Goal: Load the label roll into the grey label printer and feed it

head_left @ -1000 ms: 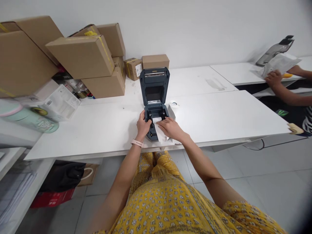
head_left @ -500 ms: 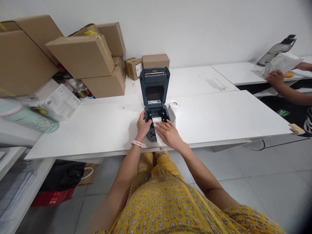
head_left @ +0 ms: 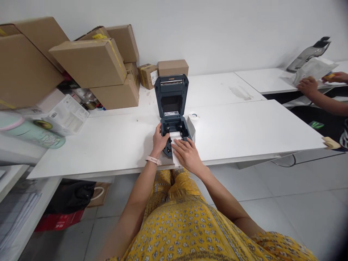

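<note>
A dark blue-grey label printer (head_left: 172, 120) stands near the front edge of the white table, its lid raised at the back. Inside it lies a small roll of white label paper (head_left: 175, 134), and a strip of that paper runs out over the printer's front. My left hand (head_left: 160, 141) grips the printer's left side, thumb over the rim by the roll. On the paper strip my right hand (head_left: 187, 154) lies with its fingers stretched out, covering the printer's front right part.
Cardboard boxes (head_left: 89, 63) are stacked at the back left, beside a mint green bottle (head_left: 40, 132). A white tape-like roll (head_left: 193, 116) sits behind the printer's right side. Far right, another person's hands (head_left: 308, 86) hold a grey plastic bag near a clear bottle (head_left: 308, 54).
My right hand has slid slightly toward me along the paper, so more of the roll shows. My left hand stays on the printer. The other person's far hand has moved with something yellow.
</note>
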A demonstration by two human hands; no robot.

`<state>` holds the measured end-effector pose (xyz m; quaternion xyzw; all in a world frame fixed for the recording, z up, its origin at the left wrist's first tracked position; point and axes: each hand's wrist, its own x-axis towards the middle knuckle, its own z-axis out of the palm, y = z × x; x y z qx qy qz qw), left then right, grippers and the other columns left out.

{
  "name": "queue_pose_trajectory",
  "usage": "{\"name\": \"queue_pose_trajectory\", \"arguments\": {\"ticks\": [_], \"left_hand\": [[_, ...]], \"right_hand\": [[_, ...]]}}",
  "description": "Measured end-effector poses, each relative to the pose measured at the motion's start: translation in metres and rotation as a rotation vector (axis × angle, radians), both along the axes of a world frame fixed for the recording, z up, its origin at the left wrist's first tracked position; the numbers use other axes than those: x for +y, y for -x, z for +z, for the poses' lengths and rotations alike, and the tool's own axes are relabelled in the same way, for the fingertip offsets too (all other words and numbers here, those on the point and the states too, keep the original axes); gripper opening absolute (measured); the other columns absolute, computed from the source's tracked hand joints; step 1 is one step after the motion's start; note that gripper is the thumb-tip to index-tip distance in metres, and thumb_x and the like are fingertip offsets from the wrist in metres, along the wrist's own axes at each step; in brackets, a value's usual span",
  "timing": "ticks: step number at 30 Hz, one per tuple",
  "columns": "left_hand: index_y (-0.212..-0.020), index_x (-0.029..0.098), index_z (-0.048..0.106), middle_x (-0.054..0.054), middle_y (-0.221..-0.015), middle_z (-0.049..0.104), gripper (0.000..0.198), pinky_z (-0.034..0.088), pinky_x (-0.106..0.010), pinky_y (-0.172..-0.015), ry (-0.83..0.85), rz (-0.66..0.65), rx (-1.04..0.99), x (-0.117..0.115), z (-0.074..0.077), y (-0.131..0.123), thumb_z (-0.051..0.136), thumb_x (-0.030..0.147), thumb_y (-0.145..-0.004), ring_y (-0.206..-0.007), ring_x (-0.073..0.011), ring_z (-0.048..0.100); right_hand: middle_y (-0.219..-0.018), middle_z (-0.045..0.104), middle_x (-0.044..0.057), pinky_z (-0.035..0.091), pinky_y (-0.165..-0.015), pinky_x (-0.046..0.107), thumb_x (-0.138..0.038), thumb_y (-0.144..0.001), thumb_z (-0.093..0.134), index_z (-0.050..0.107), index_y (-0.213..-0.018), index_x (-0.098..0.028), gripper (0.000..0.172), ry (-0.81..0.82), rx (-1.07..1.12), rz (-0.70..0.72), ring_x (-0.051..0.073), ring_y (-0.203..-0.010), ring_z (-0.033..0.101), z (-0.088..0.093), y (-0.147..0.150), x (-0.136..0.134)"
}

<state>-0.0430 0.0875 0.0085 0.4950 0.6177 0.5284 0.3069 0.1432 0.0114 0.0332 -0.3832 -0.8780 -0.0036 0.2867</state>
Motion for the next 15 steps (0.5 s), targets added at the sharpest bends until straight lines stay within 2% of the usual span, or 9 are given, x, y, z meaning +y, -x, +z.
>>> {"name": "queue_pose_trajectory", "arguments": {"ticks": [4, 7, 9, 12, 14, 15], "left_hand": [[-0.153, 0.019, 0.046, -0.016, -0.157, 0.055, 0.074, 0.038, -0.05, -0.125, 0.059, -0.017, 0.028, -0.018, 0.008, -0.007, 0.071, 0.024, -0.083, -0.146, -0.0319, 0.053], [-0.157, 0.022, 0.04, -0.017, -0.163, 0.048, 0.091, 0.033, -0.053, -0.127, 0.082, -0.03, 0.01, -0.047, 0.01, -0.018, 0.083, 0.037, -0.078, -0.153, -0.036, 0.044], [-0.161, 0.023, 0.034, -0.016, -0.164, 0.046, 0.1, 0.034, -0.052, -0.127, 0.094, -0.037, -0.033, -0.068, 0.011, -0.025, 0.085, 0.039, -0.077, -0.154, -0.0356, 0.043], [-0.165, 0.023, 0.025, -0.017, -0.167, 0.042, 0.107, 0.032, -0.051, -0.128, 0.141, -0.043, -0.072, -0.093, 0.014, -0.032, 0.085, 0.037, -0.077, -0.155, -0.034, 0.04], [-0.166, 0.023, 0.021, -0.017, -0.171, 0.036, 0.111, 0.029, -0.049, -0.131, 0.149, -0.052, -0.098, -0.102, 0.016, -0.034, 0.086, 0.037, -0.077, -0.159, -0.033, 0.035], [-0.166, 0.024, 0.02, -0.017, -0.172, 0.033, 0.113, 0.028, -0.048, -0.131, 0.141, -0.057, -0.12, -0.105, 0.017, -0.035, 0.086, 0.038, -0.077, -0.16, -0.0327, 0.033]], "right_hand": [[-0.138, 0.073, 0.007, 0.039, -0.12, 0.058, -0.03, -0.108, 0.05, 0.073, -0.128, -0.025, 0.031, 0.046, 0.09, 0.057, 0.028, -0.124, 0.069, 0.002, -0.008, 0.0], [-0.135, 0.075, 0.007, 0.045, -0.116, 0.054, -0.035, -0.11, 0.046, 0.071, -0.129, -0.028, 0.033, 0.021, 0.282, 0.046, 0.025, -0.124, 0.07, 0.026, -0.022, 0.024], [-0.142, 0.071, 0.009, 0.047, -0.114, 0.052, -0.043, -0.111, 0.041, 0.067, -0.135, -0.027, 0.039, -0.051, 0.419, -0.026, 0.026, -0.134, 0.064, 0.057, -0.029, 0.059], [-0.158, 0.057, 0.009, 0.035, -0.125, 0.055, -0.061, -0.11, 0.028, 0.055, -0.148, -0.027, 0.058, -0.119, 0.535, -0.072, 0.026, -0.151, 0.047, 0.116, -0.025, 0.137], [-0.161, 0.052, 0.009, 0.029, -0.128, 0.053, -0.073, -0.105, 0.021, 0.052, -0.151, -0.026, 0.073, -0.081, 0.571, -0.046, 0.027, -0.157, 0.037, 0.152, -0.01, 0.189], [-0.156, 0.057, 0.01, 0.031, -0.127, 0.053, -0.078, -0.102, 0.02, 0.055, -0.147, -0.026, 0.078, -0.031, 0.573, -0.021, 0.028, -0.155, 0.039, 0.166, 0.0, 0.21]]}}
